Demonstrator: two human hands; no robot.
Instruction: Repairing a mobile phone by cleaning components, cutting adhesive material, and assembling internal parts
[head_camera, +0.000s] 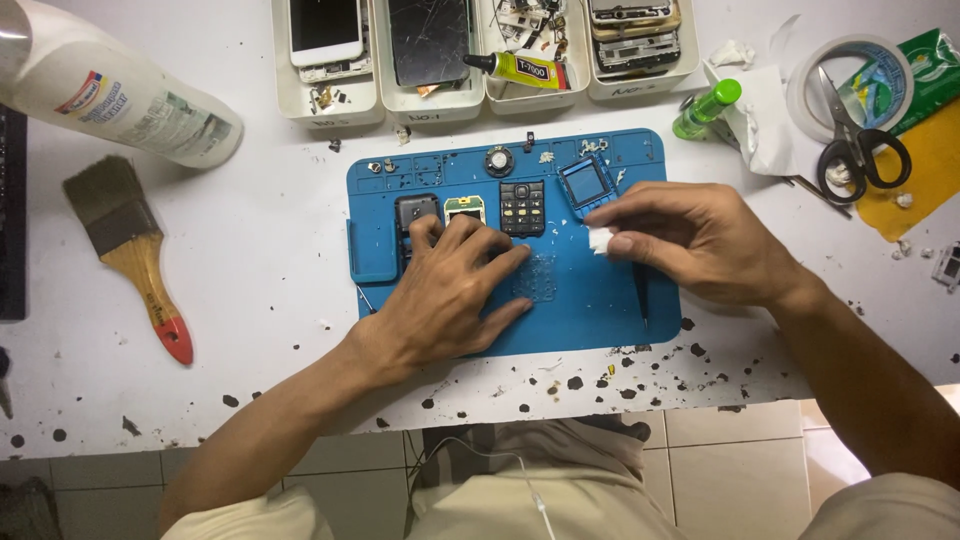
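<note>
Pressing left hand (455, 290) flat, fingers spread, on clear keypad film (535, 277) | right hand (700, 245) fingers pinched on white wad (599, 239) | phone apart on blue mat (600, 300): keypad (522, 207), screen (586, 185) loose; reassembly seemingly left

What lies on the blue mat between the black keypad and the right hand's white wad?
Head view: a small blue-framed phone screen lies between black keypad and white wad pinched by right hand.

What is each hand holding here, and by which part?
The right hand pinches a small white wad by its right edge between fingertips. The left hand holds nothing, resting flat on the blue rubber work mat.
</note>
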